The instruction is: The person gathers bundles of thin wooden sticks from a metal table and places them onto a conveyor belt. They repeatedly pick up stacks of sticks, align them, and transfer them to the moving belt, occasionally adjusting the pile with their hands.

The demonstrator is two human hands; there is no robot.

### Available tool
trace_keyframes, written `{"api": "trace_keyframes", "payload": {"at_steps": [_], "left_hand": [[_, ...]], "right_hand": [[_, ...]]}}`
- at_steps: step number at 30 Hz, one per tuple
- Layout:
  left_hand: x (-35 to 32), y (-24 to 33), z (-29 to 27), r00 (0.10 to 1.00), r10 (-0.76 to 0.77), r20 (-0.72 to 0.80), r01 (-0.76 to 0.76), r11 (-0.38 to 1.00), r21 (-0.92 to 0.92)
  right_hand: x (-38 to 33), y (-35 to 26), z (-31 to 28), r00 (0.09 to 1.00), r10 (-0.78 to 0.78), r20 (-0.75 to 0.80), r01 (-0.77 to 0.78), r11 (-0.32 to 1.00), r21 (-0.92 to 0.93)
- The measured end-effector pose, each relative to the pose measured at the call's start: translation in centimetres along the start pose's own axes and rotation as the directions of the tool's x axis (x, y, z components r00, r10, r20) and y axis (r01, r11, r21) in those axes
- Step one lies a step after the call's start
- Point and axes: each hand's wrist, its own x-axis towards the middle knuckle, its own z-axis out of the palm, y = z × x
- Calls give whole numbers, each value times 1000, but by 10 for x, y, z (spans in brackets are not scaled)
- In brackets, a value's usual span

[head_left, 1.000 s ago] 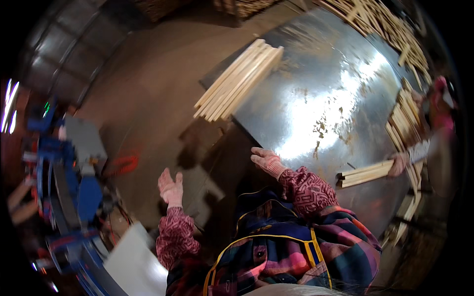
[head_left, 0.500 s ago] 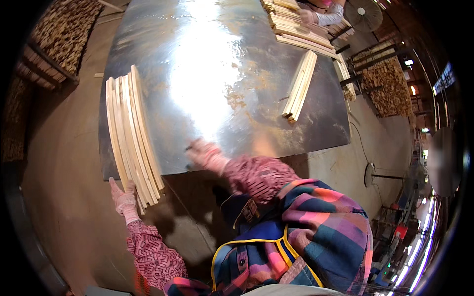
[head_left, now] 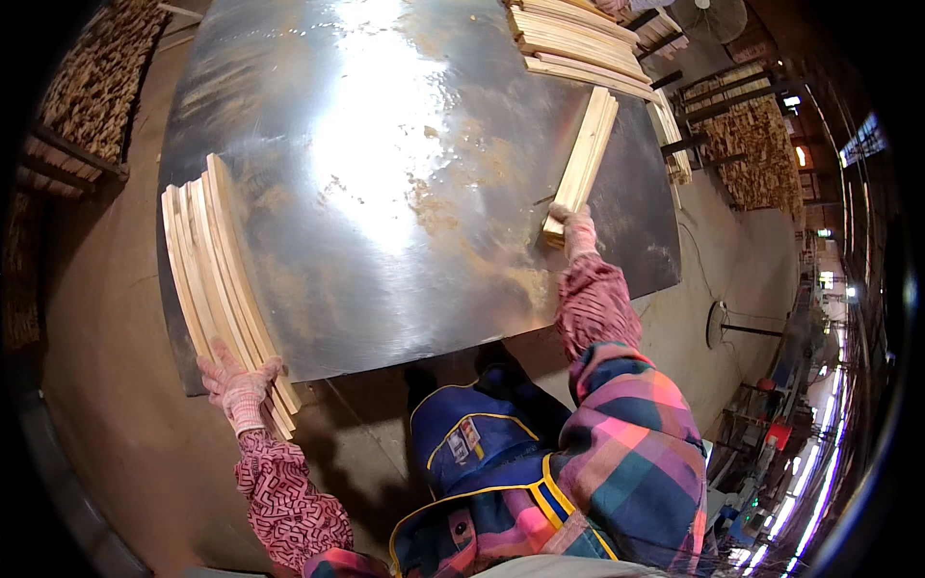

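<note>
Head view: left hand (head_left: 238,383) on a large bundle of sticks (head_left: 217,275), right hand (head_left: 576,229) on a small bundle of sticks (head_left: 583,159), metal table (head_left: 328,313) below.
The large bundle of sticks lies along the table's left edge, its near ends jutting past the near edge by the near left corner; the gloved left hand is spread over those ends, thumb apart from the fingers. The small bundle of sticks lies slantwise, inside the right edge; the gloved right hand is closed around its near end. Beyond it, toward the far right, a stack of sticks (head_left: 583,43) lies by the right edge, and a round fan (head_left: 708,19) stands past the table. The person's blue apron (head_left: 472,405) has yellow trim.
</note>
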Motion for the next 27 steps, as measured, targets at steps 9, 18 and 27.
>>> {"api": "trace_keyframes", "payload": {"at_steps": [9, 18, 27], "left_hand": [[-5, 0, -1, 997, 51, -60, -50, 999, 17], [34, -62, 22, 990, -13, -137, -45, 911, -409], [56, -98, 95, 924, 372, 85, 19, 178, -984]], "right_hand": [[-159, 12, 24, 584, -481, 653, -622, 252, 742], [-246, -18, 158, 520, -154, 840, 60, 988, 144], [-292, 40, 256, 435, -401, 806, 782, 612, -118]]}}
